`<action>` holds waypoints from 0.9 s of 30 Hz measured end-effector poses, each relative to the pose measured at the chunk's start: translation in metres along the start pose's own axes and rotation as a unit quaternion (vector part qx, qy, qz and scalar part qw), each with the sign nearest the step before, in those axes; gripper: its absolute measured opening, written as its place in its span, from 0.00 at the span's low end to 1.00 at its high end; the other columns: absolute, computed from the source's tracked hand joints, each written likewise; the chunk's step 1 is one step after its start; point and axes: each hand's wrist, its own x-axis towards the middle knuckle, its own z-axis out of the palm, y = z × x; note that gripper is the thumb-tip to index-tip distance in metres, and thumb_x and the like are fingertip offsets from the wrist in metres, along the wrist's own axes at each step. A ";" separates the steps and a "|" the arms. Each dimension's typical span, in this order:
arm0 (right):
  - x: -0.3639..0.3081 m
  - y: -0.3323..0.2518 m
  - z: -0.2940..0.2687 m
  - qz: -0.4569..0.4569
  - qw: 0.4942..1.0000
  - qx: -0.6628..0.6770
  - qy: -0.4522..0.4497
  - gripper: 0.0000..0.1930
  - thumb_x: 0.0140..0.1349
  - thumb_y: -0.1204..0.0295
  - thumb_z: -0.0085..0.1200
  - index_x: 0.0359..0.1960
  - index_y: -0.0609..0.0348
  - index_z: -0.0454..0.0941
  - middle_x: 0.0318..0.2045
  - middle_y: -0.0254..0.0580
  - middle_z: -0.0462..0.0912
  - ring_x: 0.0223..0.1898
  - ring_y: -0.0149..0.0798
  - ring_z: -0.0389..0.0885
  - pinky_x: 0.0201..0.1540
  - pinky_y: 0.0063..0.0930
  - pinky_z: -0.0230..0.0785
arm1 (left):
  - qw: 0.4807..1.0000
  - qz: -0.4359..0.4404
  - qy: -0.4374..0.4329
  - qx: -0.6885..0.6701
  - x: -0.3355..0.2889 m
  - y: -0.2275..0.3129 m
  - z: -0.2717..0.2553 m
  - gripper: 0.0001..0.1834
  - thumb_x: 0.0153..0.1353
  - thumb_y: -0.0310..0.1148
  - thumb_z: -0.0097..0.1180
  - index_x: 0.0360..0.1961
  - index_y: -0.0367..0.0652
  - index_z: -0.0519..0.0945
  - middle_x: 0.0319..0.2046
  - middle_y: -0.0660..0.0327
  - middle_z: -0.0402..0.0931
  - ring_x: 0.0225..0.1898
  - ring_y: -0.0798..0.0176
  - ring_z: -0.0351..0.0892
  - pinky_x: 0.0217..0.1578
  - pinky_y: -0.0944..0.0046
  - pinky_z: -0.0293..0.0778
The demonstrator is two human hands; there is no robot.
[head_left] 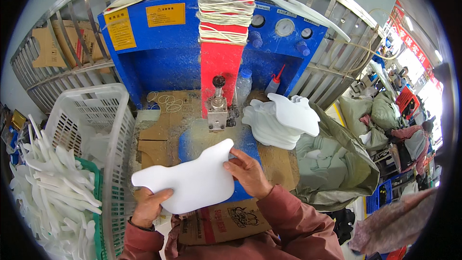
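Note:
Both my hands hold one flat white foam piece with two raised corners and a rounded lower edge. My left hand grips its lower left side, thumb on top. My right hand pinches the right edge, with thumb and fingers around it. The piece is tilted over a blue work surface, just in front of the metal head on a red machine arm. To the right of that head lies a stack of similar white pieces.
A white plastic basket and a green crate heaped with white strips stand at left. An open sack of white pieces is at right. Behind are the blue machine housing, a clear bottle and a red-tipped squeeze bottle.

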 end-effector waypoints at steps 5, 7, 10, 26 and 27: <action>0.013 0.008 0.021 0.038 0.999 0.009 -0.004 0.34 0.74 0.71 0.62 0.77 0.65 0.61 0.48 0.38 0.87 0.43 0.24 0.81 0.43 0.23 0.75 | 0.998 0.022 0.060 0.024 0.000 0.014 -0.012 0.30 0.60 0.23 0.64 0.65 0.36 0.75 0.54 0.56 0.83 0.53 0.57 0.85 0.58 0.56 0.79; 0.018 0.010 0.029 0.019 0.999 0.045 0.003 0.34 0.72 0.73 0.64 0.77 0.61 0.63 0.47 0.38 0.88 0.44 0.24 0.82 0.43 0.22 0.76 | 0.996 0.049 0.066 0.028 0.001 0.018 -0.012 0.29 0.60 0.23 0.65 0.64 0.36 0.76 0.53 0.56 0.84 0.53 0.58 0.85 0.57 0.57 0.80; 0.022 0.011 0.037 -0.010 0.997 0.074 0.023 0.32 0.72 0.74 0.65 0.75 0.58 0.66 0.45 0.38 0.89 0.42 0.24 0.82 0.42 0.22 0.76 | 0.997 0.048 0.062 0.006 0.003 0.024 -0.013 0.28 0.61 0.24 0.66 0.64 0.36 0.76 0.54 0.57 0.84 0.53 0.59 0.85 0.56 0.58 0.79; 0.021 0.014 0.015 -0.077 0.989 0.109 0.068 0.27 0.71 0.76 0.65 0.70 0.56 0.73 0.41 0.35 0.89 0.39 0.24 0.83 0.41 0.22 0.76 | 0.998 0.025 0.046 0.032 0.026 0.029 0.009 0.27 0.63 0.22 0.61 0.64 0.34 0.75 0.54 0.57 0.83 0.53 0.60 0.84 0.57 0.58 0.78; 0.021 0.013 0.013 -0.082 0.988 0.111 0.066 0.26 0.71 0.76 0.65 0.69 0.56 0.73 0.41 0.35 0.89 0.38 0.23 0.82 0.41 0.22 0.76 | 0.998 0.024 0.042 0.027 0.028 0.030 0.011 0.26 0.63 0.22 0.62 0.64 0.33 0.76 0.54 0.57 0.83 0.52 0.62 0.84 0.56 0.59 0.78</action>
